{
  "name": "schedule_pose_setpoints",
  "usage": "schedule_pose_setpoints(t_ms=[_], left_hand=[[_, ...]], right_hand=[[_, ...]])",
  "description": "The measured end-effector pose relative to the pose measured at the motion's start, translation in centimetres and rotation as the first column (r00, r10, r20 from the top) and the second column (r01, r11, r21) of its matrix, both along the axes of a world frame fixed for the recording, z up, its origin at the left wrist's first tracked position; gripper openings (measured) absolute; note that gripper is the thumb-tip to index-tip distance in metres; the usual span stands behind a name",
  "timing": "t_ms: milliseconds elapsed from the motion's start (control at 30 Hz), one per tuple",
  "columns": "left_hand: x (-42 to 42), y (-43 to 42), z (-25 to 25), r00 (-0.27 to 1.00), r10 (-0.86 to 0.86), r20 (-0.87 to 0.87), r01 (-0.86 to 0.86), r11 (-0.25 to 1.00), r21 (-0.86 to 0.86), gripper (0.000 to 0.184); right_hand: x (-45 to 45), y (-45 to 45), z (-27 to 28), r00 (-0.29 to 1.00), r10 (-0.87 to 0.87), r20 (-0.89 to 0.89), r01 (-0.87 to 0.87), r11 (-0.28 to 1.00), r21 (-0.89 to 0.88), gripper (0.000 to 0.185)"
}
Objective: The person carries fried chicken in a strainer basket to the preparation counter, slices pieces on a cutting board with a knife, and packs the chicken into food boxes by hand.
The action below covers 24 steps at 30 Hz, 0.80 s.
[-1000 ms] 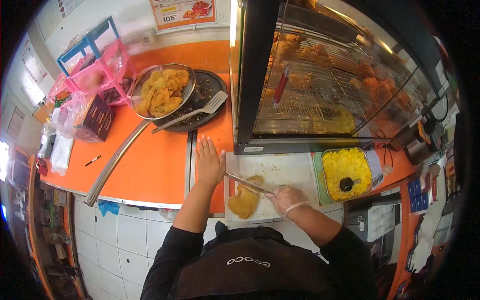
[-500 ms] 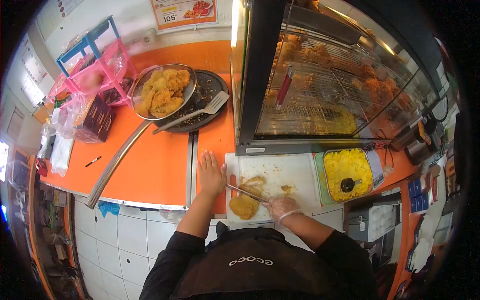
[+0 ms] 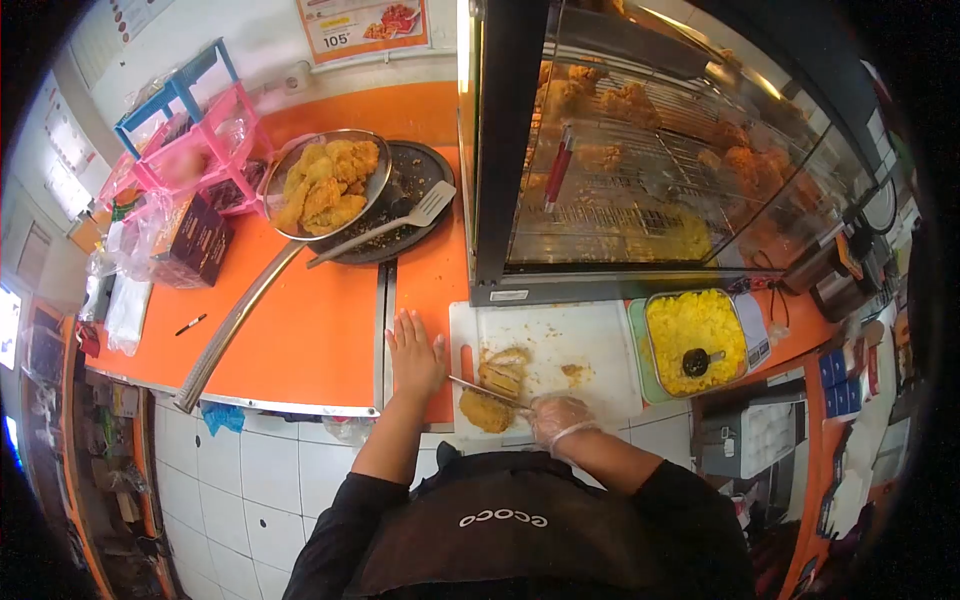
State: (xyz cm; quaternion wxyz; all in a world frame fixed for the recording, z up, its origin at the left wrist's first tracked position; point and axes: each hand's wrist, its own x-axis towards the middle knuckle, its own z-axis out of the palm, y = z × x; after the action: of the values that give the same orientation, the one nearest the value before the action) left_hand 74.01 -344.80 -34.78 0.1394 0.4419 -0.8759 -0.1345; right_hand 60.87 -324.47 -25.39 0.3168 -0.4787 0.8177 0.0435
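Observation:
A breaded fried cutlet (image 3: 488, 411) lies on the white cutting board (image 3: 600, 345), its far part cut into strips (image 3: 500, 377). My right hand (image 3: 562, 418), in a clear plastic glove, grips a knife (image 3: 487, 391) whose blade lies across the cutlet at the edge of the strips. Bare and flat, my left hand (image 3: 418, 360) rests on the orange counter just left of the board, fingers spread and pointing away from me. It holds nothing. Crumbs and a small browned bit (image 3: 574, 371) are scattered on the board.
A strainer of fried pieces (image 3: 335, 190) sits on a dark round pan with a spatula (image 3: 400, 222); its long handle reaches over the orange counter (image 3: 300, 340). A glass warming cabinet (image 3: 620, 180) stands behind the board. Right of it is a tray of yellow food (image 3: 690, 335).
The knife has gone further into the cutlet, and the strips show more separated with pale insides. My left hand stays flat on the counter. The view has shifted slightly.

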Motion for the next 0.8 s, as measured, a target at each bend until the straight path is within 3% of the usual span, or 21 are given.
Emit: schedule_pose_setpoints(t_ms=[133,233,333,533,700,800], left_hand=[[1.1,-0.1,1.7,0.999,0.033,-0.041,-0.034,0.999,-0.012,0.063],[1.7,0.4,3.2,0.996,0.022,-0.085,-0.028,0.997,-0.073,0.063],[1.9,0.8,1.1,1.0,0.015,0.018,-0.014,0.998,-0.059,0.062],[2.0,0.0,-0.1,0.998,0.056,0.028,-0.055,0.998,-0.008,0.062],[2.4,0.6,4.3,0.999,0.046,-0.029,-0.048,0.995,-0.089,0.062],[2.2,1.1,4.9,1.0,0.021,-0.014,-0.023,0.993,-0.112,0.062]], right_hand=[[0.3,-0.3,3.2,1.0,-0.007,-0.019,0.008,0.999,0.052,0.043],[1.4,0.5,2.7,1.0,-0.016,-0.004,0.016,1.0,-0.006,0.037],[1.1,0.8,-1.8,0.999,0.044,0.016,-0.043,0.998,-0.052,0.031],[-0.2,0.2,-4.8,0.986,0.135,-0.095,-0.138,0.99,-0.027,0.026],[1.2,0.3,3.0,0.999,0.045,-0.013,-0.045,0.998,0.039,0.038],[1.6,0.3,3.0,1.0,-0.007,0.027,0.005,0.998,0.067,0.041]])
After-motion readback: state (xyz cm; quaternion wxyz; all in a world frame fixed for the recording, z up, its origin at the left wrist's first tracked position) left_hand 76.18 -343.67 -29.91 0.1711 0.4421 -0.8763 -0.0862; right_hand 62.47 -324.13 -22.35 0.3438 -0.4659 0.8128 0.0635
